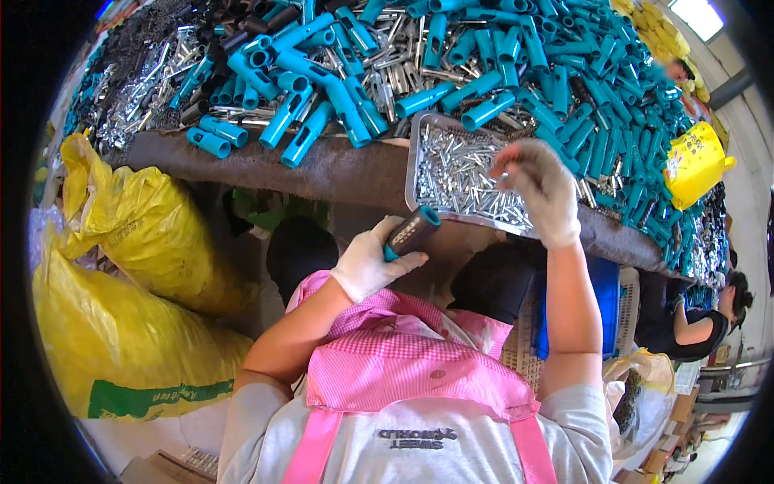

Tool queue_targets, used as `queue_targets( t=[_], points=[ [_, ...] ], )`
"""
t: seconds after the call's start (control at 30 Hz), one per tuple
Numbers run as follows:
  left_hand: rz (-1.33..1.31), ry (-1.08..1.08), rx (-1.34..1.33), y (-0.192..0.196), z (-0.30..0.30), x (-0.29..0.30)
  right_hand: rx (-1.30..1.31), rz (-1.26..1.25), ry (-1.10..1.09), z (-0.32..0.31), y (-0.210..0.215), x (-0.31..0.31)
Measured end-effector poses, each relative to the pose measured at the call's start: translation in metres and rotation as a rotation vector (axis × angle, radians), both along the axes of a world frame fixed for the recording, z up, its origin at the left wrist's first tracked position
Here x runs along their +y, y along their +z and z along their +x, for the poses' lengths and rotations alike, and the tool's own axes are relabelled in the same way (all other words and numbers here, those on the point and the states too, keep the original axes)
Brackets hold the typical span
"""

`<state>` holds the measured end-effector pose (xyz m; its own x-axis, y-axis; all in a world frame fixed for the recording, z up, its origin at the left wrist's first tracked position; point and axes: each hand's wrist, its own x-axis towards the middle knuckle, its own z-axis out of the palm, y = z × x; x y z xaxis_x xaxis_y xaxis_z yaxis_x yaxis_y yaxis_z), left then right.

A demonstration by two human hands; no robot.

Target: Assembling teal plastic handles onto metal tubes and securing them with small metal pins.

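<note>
In front of my lap, my left hand [372,260], in a white glove with bare fingertips, is wrapped round a black tool handle [413,232] with a teal end, tilted up to the right. My right hand [547,189], gloved the same way, hovers over the right part of a pale plastic tray [412,165] at the bench edge. Its fingers are curled together, slightly blurred, and whatever they may pinch cannot be made out. Small shiny metal pins [461,169] fill the tray.
A big heap of teal plastic tubes [484,113] and metal rods covers the bench [322,167]. Yellow sacks [137,339] stand at left, a yellow container [695,167] at right. A blue crate [584,302] is below the bench. Another person [697,327] sits far right.
</note>
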<state>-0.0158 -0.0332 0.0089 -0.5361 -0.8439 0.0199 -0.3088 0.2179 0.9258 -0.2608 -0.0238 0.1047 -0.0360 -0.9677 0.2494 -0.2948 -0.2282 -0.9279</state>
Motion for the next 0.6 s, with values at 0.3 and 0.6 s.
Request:
queue_targets(
  t=[0.3,0.6],
  points=[
    [-0.223,-0.213,-0.104,0.010,-0.013,-0.016,0.547,-0.125,0.327,-0.007,-0.003,0.032],
    [-0.216,-0.168,-0.002,-0.010,-0.023,0.007,0.672,-0.315,0.087,-0.096,-0.026,-0.038]
  ],
)
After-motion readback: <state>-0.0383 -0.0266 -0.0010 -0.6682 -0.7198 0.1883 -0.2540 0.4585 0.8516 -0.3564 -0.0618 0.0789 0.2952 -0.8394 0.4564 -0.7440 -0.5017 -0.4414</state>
